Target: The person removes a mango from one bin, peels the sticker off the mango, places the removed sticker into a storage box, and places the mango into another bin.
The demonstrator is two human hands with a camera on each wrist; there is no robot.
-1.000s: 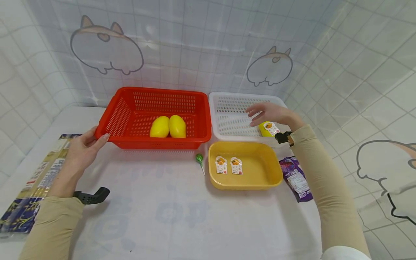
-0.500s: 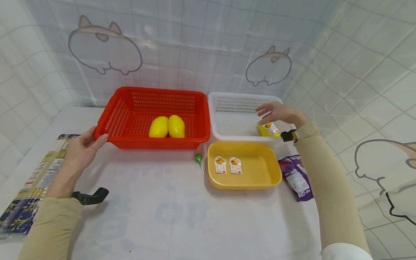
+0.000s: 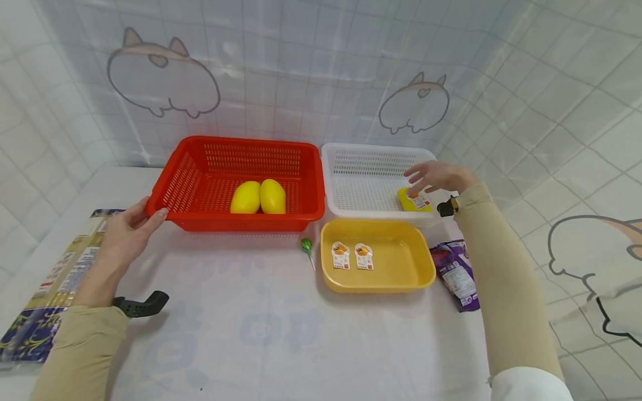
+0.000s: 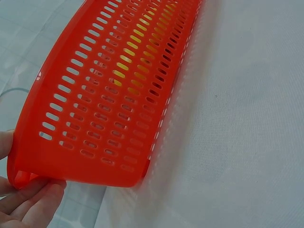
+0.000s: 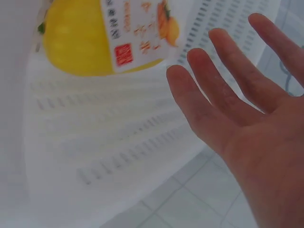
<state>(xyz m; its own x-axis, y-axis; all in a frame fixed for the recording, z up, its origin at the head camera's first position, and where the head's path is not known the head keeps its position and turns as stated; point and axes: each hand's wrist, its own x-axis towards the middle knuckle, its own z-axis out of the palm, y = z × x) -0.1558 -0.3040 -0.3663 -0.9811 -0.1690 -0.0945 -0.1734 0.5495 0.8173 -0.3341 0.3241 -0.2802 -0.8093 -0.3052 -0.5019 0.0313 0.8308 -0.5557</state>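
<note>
My left hand grips the front left corner of the red basket, fingers curled under its rim in the left wrist view. Inside that basket, two yellow mangoes lie side by side. Above the right end of the white basket hovers my right hand, its fingers spread. Below it a yellow mango with a white label lies in the white basket's front right corner. The right wrist view shows a gap between my fingertips and this mango.
In front of the white basket stands a yellow tub bearing two mango stickers. A green lollipop lies left of it, a purple packet on its right. Gold and blue packaging lies far left; tiled sheeting rises behind.
My right hand has shifted rightward over the white basket, above the labelled mango. The left hand stays at the red basket's corner.
</note>
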